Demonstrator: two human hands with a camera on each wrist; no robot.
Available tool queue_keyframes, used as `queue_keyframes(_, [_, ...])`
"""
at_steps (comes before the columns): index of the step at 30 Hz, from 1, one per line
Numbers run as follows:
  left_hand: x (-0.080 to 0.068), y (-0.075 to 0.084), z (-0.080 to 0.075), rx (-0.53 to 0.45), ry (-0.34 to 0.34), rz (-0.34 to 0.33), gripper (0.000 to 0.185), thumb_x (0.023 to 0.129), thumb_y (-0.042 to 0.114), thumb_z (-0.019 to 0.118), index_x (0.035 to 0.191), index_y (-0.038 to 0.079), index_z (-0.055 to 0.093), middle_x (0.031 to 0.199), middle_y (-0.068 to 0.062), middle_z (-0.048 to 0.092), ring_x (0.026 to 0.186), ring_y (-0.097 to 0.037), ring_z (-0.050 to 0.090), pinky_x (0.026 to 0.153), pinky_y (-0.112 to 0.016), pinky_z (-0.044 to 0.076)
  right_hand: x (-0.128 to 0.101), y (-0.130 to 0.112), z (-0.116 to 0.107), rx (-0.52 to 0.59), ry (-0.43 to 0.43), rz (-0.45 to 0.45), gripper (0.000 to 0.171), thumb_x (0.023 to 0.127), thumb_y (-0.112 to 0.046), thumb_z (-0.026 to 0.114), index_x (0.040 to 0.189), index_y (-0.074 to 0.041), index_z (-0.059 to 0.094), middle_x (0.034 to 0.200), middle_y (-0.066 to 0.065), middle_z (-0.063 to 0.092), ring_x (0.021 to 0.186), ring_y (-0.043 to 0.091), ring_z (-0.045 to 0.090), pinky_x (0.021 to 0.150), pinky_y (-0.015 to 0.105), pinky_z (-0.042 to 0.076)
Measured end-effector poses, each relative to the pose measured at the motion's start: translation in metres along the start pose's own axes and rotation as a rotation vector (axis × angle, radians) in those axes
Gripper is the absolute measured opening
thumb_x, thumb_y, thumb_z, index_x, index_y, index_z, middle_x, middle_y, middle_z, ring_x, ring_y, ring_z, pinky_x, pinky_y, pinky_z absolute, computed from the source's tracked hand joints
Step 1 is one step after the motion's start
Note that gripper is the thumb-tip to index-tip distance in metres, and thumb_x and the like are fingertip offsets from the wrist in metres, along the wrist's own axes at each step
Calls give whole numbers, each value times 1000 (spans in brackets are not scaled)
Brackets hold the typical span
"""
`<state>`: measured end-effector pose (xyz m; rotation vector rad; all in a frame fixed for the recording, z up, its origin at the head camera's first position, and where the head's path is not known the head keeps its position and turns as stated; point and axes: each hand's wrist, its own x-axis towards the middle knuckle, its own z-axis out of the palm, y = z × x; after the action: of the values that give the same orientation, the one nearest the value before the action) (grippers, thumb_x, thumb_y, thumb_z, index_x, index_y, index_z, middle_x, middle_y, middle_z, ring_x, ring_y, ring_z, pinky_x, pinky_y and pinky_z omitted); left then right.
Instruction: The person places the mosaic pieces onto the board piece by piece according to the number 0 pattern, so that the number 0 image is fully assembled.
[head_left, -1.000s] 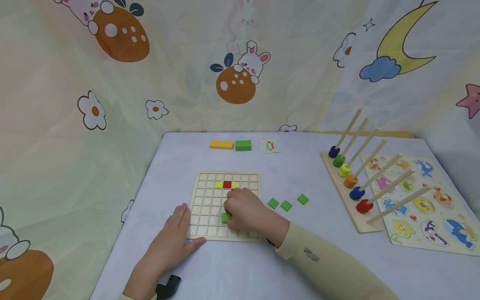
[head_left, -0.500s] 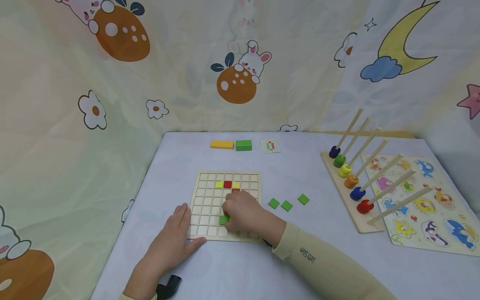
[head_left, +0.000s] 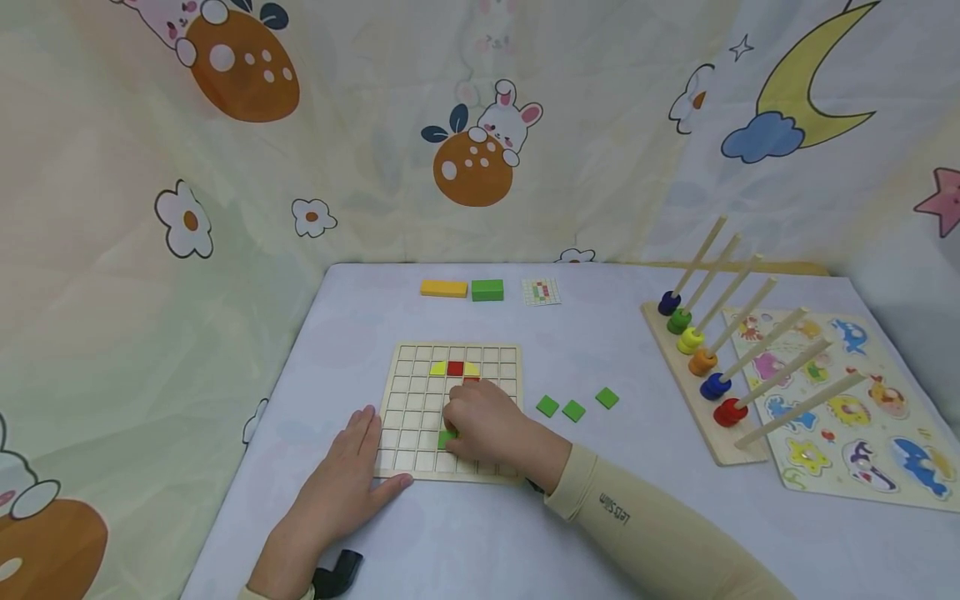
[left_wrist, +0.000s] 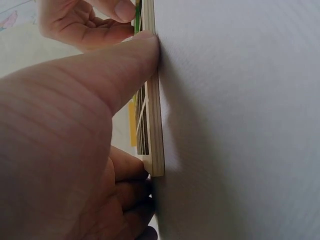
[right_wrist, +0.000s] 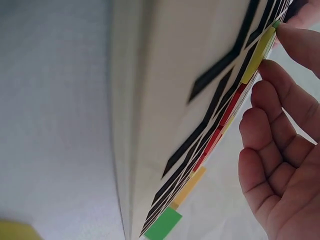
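White tabletop (head_left: 600,333) before you. Gridded board (head_left: 411,406) near you; three loose green tiles (head_left: 573,411) just right of it. Near far edge: orange block (head_left: 443,289), green block (head_left: 487,290), pattern card (head_left: 542,292). Your right: pegged rack (head_left: 726,446), animal-picture board (head_left: 873,429) beside it.

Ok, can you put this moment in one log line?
left hand: touches grid board | right hand: touches green tile on board | loose green tiles: three, beside board

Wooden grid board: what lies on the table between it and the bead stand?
In the head view, three green square tiles; the right forearm extends nearer the camera.
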<state>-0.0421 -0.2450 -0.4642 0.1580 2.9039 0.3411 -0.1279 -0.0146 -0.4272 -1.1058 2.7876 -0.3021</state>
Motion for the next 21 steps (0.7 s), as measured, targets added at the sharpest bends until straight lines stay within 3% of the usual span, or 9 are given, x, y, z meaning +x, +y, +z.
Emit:
queue_keyframes(11, [-1,0,-1,-2,11,10,114,88,67,72,166,1,20,176,-18,14,164,-39,13,128,-59,28,-1,1,1,-24,-24,12,15,86,-29,82,72,-23,77,70,-11,54,73,9,49,73,29,45])
queue_keyframes(17, [-1,-1,-1,-10,9,10,113,89,65,72,166,1,19,176,-17,14,164,-39,13,129,-58,27,-10,13,-10,-17,32,19,21,86,-27,81,68,-23,72,70,-11,55,72,10,49,70,29,45])
queue_keyframes(21, [-1,0,-2,-13,16,14,112,90,62,74,166,0,20,176,-18,15,164,-40,14,129,-59,27,-20,27,-21,-8,82,73,14,88,-31,84,78,-22,80,78,-11,63,78,10,54,78,31,50])
